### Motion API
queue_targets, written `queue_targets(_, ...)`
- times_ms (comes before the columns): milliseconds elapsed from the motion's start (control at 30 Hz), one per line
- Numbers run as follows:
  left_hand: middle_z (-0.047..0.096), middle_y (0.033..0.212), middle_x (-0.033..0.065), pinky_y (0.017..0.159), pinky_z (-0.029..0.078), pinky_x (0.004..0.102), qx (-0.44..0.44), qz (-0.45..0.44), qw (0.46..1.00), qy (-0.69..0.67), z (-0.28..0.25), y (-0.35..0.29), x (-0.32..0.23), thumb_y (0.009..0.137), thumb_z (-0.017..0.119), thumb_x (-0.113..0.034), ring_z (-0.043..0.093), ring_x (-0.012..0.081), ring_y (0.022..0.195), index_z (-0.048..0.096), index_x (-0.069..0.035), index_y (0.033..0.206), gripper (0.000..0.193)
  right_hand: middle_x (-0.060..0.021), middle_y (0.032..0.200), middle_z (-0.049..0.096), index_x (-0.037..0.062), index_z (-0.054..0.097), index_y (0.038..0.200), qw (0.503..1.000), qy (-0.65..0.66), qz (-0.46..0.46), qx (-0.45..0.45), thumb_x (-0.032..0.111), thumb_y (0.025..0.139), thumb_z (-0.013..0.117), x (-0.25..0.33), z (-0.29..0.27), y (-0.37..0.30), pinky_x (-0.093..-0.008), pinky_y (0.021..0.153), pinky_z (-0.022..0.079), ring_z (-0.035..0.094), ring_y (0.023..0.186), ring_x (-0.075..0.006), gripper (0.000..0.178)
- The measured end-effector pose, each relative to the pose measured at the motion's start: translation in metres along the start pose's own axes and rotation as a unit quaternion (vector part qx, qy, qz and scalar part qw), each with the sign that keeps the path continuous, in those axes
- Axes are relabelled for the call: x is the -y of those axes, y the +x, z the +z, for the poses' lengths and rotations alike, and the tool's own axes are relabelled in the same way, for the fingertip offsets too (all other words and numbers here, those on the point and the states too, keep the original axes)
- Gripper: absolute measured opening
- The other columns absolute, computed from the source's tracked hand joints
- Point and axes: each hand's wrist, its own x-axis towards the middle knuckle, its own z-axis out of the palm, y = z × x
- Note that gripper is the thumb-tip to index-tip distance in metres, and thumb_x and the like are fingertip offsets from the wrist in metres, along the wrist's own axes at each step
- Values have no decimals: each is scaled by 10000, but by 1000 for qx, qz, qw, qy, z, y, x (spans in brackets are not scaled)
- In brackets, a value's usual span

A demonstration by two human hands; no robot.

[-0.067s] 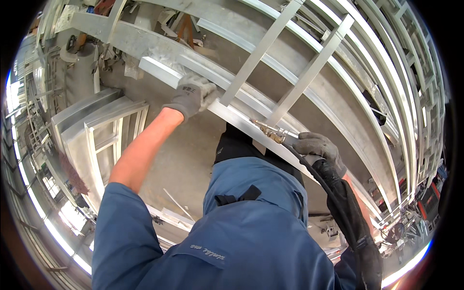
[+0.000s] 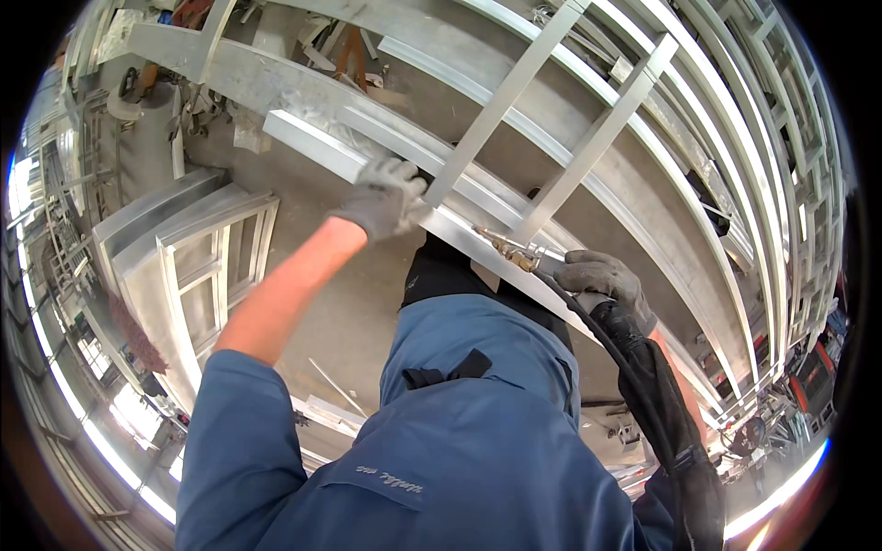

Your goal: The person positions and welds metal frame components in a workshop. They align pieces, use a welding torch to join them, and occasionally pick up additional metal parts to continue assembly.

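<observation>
My left hand (image 2: 381, 197), in a grey work glove, is over the long silver metal bar (image 2: 317, 142) in front of me, close to where a crosspiece (image 2: 505, 96) meets it. Motion smears its fingers, so their grip on the bar is unclear. My right hand (image 2: 606, 280), gloved too, is closed around the rear of a welding gun (image 2: 514, 250) with brass and silver fittings. The gun's tip points left along the bar's top face. A black sheathed cable (image 2: 648, 376) runs back from it along my right forearm.
A large frame of curved silver rails (image 2: 634, 197) with crosspieces spreads to the far right. Smaller metal frames (image 2: 188, 266) stand at the left. Scrap and tools (image 2: 354, 60) lie on the floor beyond the bar. A thin strip (image 2: 335, 386) lies near my left side.
My left hand has shifted slightly right along the bar, toward the crosspiece. My right hand and the welding gun are nearly where they were.
</observation>
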Motion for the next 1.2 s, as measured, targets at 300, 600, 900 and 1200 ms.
queue_targets(300,632,1149,99,1193,331,522,-58,-67,996,-17,41,-6,-19,554,847,-702,569,322,1199,725,-55,1145,885,-114,1106,786,31,736,1031,995,17,98,32,108,881,773,5,-6,22,-450,1039,556,704,1187,-352,173)
queue_targets(600,649,1159,87,1134,359,561,-101,-20,993,-61,52,-12,-4,558,833,-723,591,309,1178,720,-45,1156,911,-89,1072,791,70,754,1040,997,4,67,33,110,842,789,-7,-5,16,-445,972,576,725,1140,-348,205)
queue_targets(900,647,1144,117,1133,365,532,-13,-27,997,-70,26,-4,-7,695,791,-695,580,363,1181,714,-60,1163,792,-122,1032,778,48,746,1064,996,49,64,24,58,834,757,-5,-1,16,-446,899,590,744,1027,-341,230)
queue_targets(1200,595,1003,186,1144,371,583,-219,-164,959,-68,51,11,-51,665,862,-525,562,416,1073,690,-5,774,559,-138,1069,771,36,761,1070,992,99,69,43,231,984,704,8,-14,12,-494,907,584,723,1060,-392,220)
